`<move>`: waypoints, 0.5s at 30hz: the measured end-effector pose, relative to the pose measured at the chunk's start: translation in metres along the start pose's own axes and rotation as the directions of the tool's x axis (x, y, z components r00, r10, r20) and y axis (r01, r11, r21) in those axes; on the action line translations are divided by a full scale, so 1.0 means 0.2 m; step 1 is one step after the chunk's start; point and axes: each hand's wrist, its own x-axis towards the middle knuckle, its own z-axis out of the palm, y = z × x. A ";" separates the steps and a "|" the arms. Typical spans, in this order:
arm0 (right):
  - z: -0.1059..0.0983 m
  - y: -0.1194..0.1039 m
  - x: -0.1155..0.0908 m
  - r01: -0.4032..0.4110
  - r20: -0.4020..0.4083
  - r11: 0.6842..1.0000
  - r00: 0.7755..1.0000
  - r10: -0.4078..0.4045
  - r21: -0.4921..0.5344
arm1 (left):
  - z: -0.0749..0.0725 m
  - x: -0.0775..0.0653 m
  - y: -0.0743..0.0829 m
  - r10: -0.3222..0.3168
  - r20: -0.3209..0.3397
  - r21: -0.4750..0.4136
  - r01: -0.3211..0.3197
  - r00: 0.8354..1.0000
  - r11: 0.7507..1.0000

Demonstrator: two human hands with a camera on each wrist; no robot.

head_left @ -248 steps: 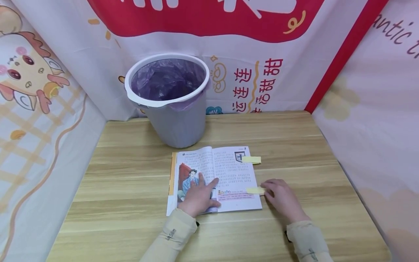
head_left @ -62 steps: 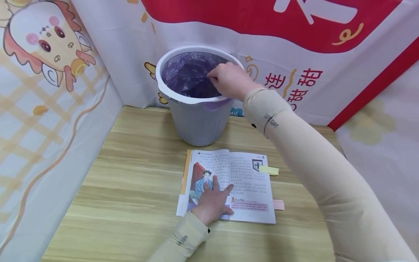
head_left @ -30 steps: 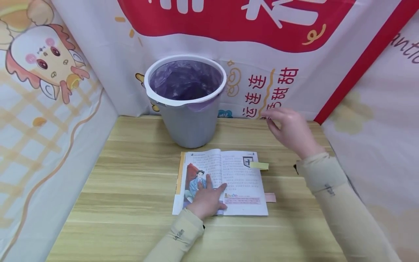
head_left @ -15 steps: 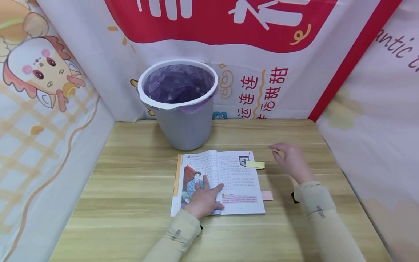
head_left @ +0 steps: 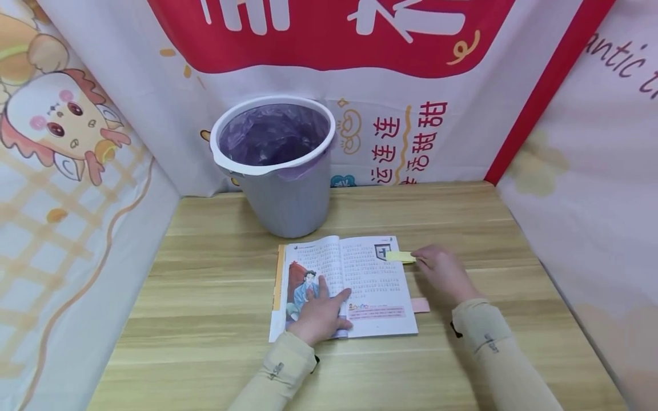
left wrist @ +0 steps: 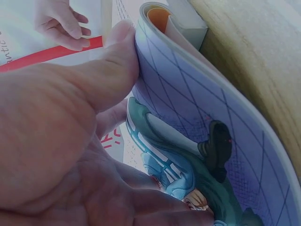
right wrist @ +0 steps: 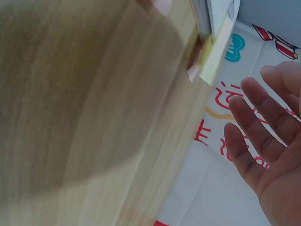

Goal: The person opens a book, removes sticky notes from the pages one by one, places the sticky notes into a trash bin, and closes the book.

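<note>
An open book [head_left: 377, 325] with a cartoon figure on its left page lies on the table. My left hand [head_left: 319, 314] rests spread on the left page near the fold, holding it down; its thumb lies by the curved page [left wrist: 160, 70]. A yellow sticky note [head_left: 397, 257] sticks out from the right page's upper edge. In the head view, the thumb and fingertips of my right hand [head_left: 444, 274] pinch its outer end. The right wrist view instead has the fingers [right wrist: 256, 122] loose and apart from the yellow strip [right wrist: 214, 59]. A pink sticky note [head_left: 421, 305] protrudes lower down.
Behind the book stands a grey bin [head_left: 288, 200] with a white rim and a purple liner. The wooden table [head_left: 195, 354] meets printed cloth walls at the back and both sides.
The lower yellow note is gone, exposing a pink one. My right hand has come back from above the bin to the upper yellow note. The left hand has stayed on the page.
</note>
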 end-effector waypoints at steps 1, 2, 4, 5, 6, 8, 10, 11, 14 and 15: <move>0.01 0.00 0.00 0.008 0.002 1.000 1.000 -0.008 -0.004 | 0.00 0.00 0.00 -0.005 0.003 0.001 0.005 1.000 1.000; 0.02 0.01 0.00 0.011 0.004 1.000 1.000 -0.011 -0.006 | 0.00 0.00 0.00 -0.009 0.006 0.000 0.009 1.000 1.000; 0.04 0.02 0.01 0.014 0.011 1.000 1.000 -0.014 -0.010 | 0.00 0.00 0.01 -0.014 0.008 -0.001 0.014 1.000 1.000; 0.04 0.02 0.01 0.012 0.016 1.000 1.000 -0.012 -0.012 | 0.00 0.00 0.01 -0.019 0.011 -0.003 0.019 1.000 1.000; 0.05 0.02 0.02 0.008 0.023 1.000 1.000 -0.008 -0.015 | -0.01 0.00 0.01 -0.021 0.012 -0.006 0.021 1.000 1.000; 0.05 0.03 0.03 -0.003 0.041 1.000 0.999 0.003 -0.016 | -0.01 0.00 0.02 -0.024 0.016 -0.011 0.024 1.000 1.000; 0.06 0.03 0.03 -0.014 0.057 1.000 0.998 0.016 -0.023 | -0.01 0.00 0.02 -0.028 0.019 -0.014 0.028 0.999 1.000; 0.06 0.03 0.03 -0.019 0.065 0.999 0.998 0.021 -0.026 | -0.01 0.00 0.02 -0.029 0.020 -0.013 0.029 0.999 0.999; 0.08 0.04 0.04 -0.030 0.089 0.999 0.996 0.033 -0.036 | 0.00 0.01 0.02 -0.032 0.020 -0.005 0.032 0.999 0.999; 0.08 0.04 0.05 -0.034 0.095 0.999 0.995 0.038 -0.041 | 0.00 0.01 0.02 -0.032 0.019 -0.002 0.032 0.999 0.999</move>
